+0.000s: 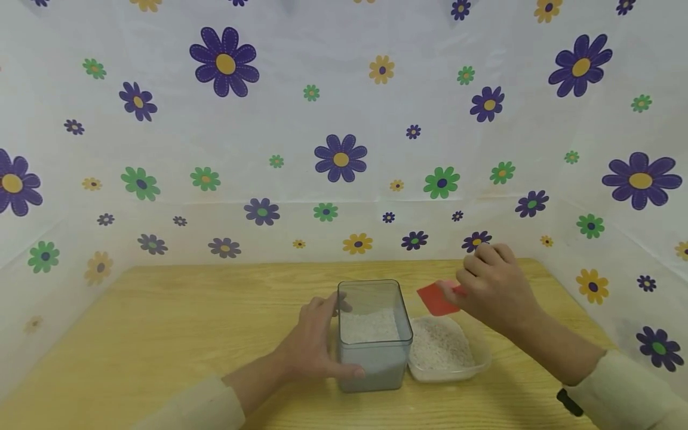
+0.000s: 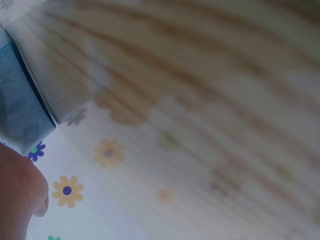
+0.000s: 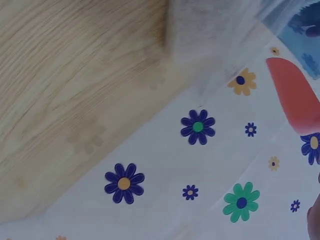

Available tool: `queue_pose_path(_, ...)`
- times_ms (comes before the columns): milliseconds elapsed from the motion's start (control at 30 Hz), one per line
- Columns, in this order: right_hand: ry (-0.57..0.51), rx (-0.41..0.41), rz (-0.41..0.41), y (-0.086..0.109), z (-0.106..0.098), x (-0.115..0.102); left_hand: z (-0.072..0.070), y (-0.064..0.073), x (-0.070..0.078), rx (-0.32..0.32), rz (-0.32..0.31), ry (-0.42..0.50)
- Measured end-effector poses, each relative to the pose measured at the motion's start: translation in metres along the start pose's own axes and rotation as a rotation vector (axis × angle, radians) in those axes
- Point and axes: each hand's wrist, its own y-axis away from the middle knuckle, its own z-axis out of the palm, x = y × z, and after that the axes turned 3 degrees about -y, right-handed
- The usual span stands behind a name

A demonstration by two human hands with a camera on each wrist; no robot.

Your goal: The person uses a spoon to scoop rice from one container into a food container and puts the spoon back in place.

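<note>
A tall clear grey square container (image 1: pixel 372 371) stands on the table, with white rice-like grains (image 1: pixel 371 326) inside. My left hand (image 1: pixel 309 343) holds it from the left, thumb along the front and fingers at the far left side. In the left wrist view, the container (image 2: pixel 25 95) looks bluish beside part of that hand (image 2: pixel 20 192). My right hand (image 1: pixel 497 289) grips a red scoop (image 1: pixel 439 300) by its handle, above a shallow clear tub (image 1: pixel 448 376) heaped with the same grains (image 1: pixel 442 345). The scoop's blade (image 3: pixel 295 97) appears at the right edge of the right wrist view.
The wood-patterned tabletop (image 1: pixel 204 322) extends on both sides of the containers. A white flower-printed sheet (image 1: pixel 290 119) encloses the back and sides. The tub stands close against the tall container's right side.
</note>
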Motion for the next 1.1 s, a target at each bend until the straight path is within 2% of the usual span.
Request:
queue_pose_path(200,-0.122,0.077,0.210,-0.015,-0.004,-0.007,-0.001,0.001,-0.002,-0.001,-0.003,0.001)
queue_pose_path(333,-0.184,0.132,0.266,-0.027,-0.004,-0.015,-0.001,0.003,-0.003,0.000,-0.009,0.005)
queue_pose_path(500,-0.234,0.133,0.195,-0.035,0.001,-0.032,-0.001,0.004,-0.005,0.007,0.005,0.000)
queue_pose_path(667,-0.223,0.104,0.098,-0.041,0.010,-0.050,-0.001,0.003,-0.006,0.005,0.008,-0.005)
queue_pose_path(800,-0.211,0.081,0.050,-0.050,0.015,-0.062,-0.002,0.002,-0.007,0.013,0.010,-0.005)
queue_pose_path(900,-0.188,0.021,0.019,-0.055,0.017,-0.070,-0.002,0.002,-0.008,0.019,0.015,-0.010)
queue_pose_path(1100,-0.106,-0.204,-0.003,-0.065,0.014,-0.077,0.001,-0.002,-0.007,0.001,0.024,0.019)
